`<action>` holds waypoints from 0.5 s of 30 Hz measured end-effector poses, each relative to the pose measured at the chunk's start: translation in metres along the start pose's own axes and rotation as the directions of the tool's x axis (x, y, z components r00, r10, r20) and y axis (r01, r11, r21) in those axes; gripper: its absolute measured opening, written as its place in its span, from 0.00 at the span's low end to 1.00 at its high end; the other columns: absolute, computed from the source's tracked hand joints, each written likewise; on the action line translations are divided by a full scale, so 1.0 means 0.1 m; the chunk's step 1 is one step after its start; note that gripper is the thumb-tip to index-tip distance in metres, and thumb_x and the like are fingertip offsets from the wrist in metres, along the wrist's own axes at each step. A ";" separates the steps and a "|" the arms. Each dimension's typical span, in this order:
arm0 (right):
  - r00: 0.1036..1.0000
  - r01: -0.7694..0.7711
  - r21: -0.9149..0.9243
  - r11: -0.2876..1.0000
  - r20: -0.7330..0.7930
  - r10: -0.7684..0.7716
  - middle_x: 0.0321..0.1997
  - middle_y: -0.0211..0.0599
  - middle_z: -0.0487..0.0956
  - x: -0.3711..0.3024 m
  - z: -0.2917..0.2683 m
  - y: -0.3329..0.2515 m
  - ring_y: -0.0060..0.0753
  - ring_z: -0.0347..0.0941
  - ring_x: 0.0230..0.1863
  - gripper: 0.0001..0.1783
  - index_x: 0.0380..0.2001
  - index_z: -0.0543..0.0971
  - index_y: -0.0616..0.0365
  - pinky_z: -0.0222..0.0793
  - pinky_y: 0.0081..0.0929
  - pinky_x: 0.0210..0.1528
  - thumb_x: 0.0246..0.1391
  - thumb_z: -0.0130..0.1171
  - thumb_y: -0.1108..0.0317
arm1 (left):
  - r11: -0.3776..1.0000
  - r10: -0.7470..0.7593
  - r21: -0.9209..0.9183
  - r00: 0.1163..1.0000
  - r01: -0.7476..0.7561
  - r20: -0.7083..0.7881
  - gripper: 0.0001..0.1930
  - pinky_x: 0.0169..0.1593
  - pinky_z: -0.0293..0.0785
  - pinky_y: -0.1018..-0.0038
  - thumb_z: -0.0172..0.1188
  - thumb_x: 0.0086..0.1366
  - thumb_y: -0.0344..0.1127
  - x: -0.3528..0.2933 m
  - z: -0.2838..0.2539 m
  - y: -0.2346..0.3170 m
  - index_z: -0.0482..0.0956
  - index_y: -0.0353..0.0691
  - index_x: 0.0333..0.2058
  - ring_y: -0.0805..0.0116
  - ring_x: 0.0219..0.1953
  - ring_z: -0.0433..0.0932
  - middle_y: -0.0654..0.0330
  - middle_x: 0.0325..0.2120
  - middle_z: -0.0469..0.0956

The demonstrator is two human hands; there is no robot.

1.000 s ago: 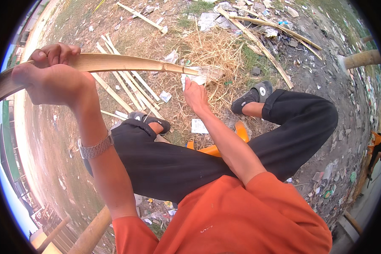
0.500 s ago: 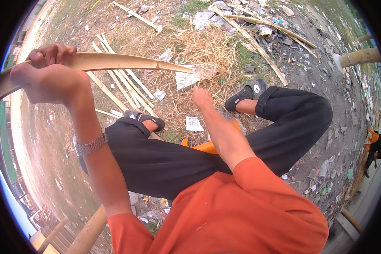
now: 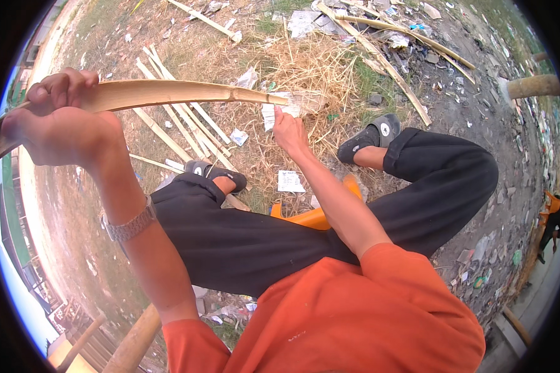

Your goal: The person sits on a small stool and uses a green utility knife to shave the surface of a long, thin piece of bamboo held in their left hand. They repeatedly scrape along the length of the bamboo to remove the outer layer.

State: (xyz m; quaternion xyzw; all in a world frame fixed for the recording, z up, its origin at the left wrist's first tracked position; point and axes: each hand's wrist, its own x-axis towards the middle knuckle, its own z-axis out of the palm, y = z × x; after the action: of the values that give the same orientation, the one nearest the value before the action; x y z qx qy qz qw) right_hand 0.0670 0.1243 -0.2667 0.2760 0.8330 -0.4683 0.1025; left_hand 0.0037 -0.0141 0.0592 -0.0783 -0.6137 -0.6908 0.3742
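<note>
A long split bamboo strip (image 3: 174,94) runs across the upper left, pale and slightly curved, with a joint near its thinner end. My left hand (image 3: 71,124) is wrapped round its wide end, raised at the left. Just below the thin tip, my right hand (image 3: 290,132) is closed, with its fingertips close to the strip. Whether it touches the strip, or holds something small, I cannot make out.
I sit with knees apart over an orange seat (image 3: 311,219). Several cut bamboo strips (image 3: 186,121) lie beyond my left foot. Straw-like shavings (image 3: 323,74) cover the ground ahead. Longer bamboo pieces (image 3: 379,65) lie at the upper right, among litter. A bamboo pole (image 3: 532,87) stands farther right.
My right hand has moved up to just under the strip's thin end. My left hand has shifted slightly left and down, still gripping the strip.
</note>
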 end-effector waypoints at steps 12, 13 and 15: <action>0.991 -0.132 -0.069 0.989 -0.004 0.132 0.33 0.62 0.78 -0.06 -0.01 0.30 0.61 0.74 0.40 0.35 0.36 0.79 0.65 0.67 0.50 0.45 0.64 0.28 0.46 | 0.999 0.029 0.020 0.999 -0.030 0.045 0.24 0.29 0.61 0.69 0.28 0.67 0.58 0.09 -0.15 -0.05 0.57 0.45 0.22 0.69 0.16 0.55 0.62 0.12 0.53; 0.996 -0.091 -0.031 0.995 -0.001 0.091 0.33 0.62 0.78 -0.12 -0.05 0.26 0.61 0.74 0.40 0.35 0.35 0.79 0.65 0.67 0.50 0.45 0.64 0.28 0.46 | 1.000 0.017 0.013 0.998 -0.018 0.053 0.25 0.29 0.61 0.69 0.28 0.67 0.59 0.07 -0.15 -0.05 0.57 0.45 0.22 0.69 0.16 0.54 0.63 0.12 0.53; 1.000 0.009 0.070 0.998 -0.016 -0.008 0.33 0.62 0.78 -0.05 -0.03 0.07 0.61 0.75 0.39 0.36 0.34 0.79 0.65 0.67 0.50 0.44 0.64 0.28 0.46 | 0.999 -0.002 -0.038 0.990 0.008 0.141 0.28 0.27 0.56 0.72 0.27 0.66 0.65 0.10 -0.15 -0.08 0.57 0.47 0.21 0.70 0.16 0.51 0.65 0.12 0.51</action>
State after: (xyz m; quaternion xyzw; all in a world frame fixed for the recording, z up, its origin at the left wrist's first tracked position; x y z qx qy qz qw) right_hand 0.0757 0.1277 -0.2683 0.2796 0.8181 -0.4953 0.0846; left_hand -0.0031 -0.0323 0.0556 -0.1327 -0.6256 -0.6960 0.3265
